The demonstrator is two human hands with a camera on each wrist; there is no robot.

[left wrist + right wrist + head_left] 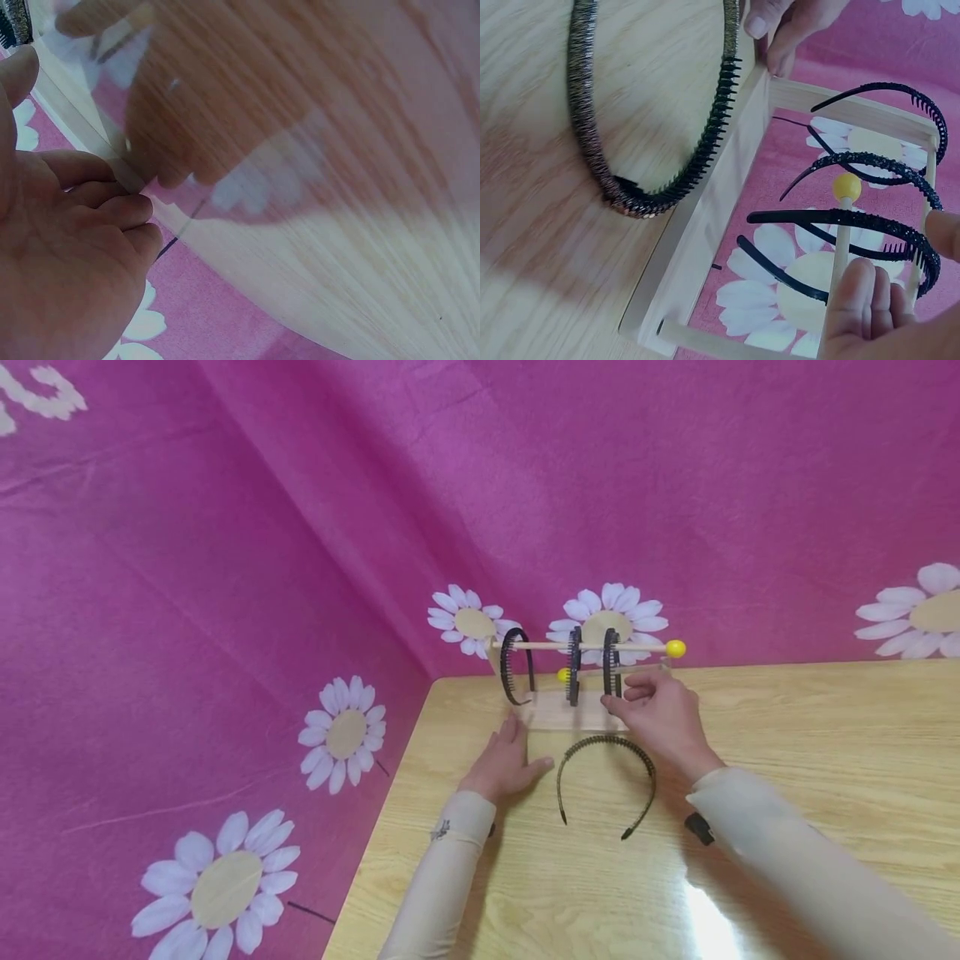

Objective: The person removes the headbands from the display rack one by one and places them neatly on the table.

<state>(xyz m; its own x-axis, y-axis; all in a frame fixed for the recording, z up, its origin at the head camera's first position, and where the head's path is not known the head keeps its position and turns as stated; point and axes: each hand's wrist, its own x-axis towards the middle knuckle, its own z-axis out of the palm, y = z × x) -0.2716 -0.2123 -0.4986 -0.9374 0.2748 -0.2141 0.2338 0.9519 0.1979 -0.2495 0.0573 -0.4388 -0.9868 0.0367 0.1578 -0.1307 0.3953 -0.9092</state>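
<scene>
A small wooden stand (558,710) with a crosswise rod (551,645) stands near the table's back edge. Three black toothed headbands hang over the rod: a left one (507,668), a middle one (574,667) and a right one (611,662). My right hand (666,714) is at the right headband, thumb tip right by its lower part, fingers loosely bent and apart from the thumb. With fingers extended, my left hand (506,764) rests at the stand's front left corner. A bronze-and-black toothed headband (592,112) lies on the table before the stand.
Yellow balls cap the rod ends, one at the upper right (676,648) and one lower (563,675). A pink cloth with white daisies (607,622) rises behind and left of the wooden table (825,760). Light glares on the tabletop near the front.
</scene>
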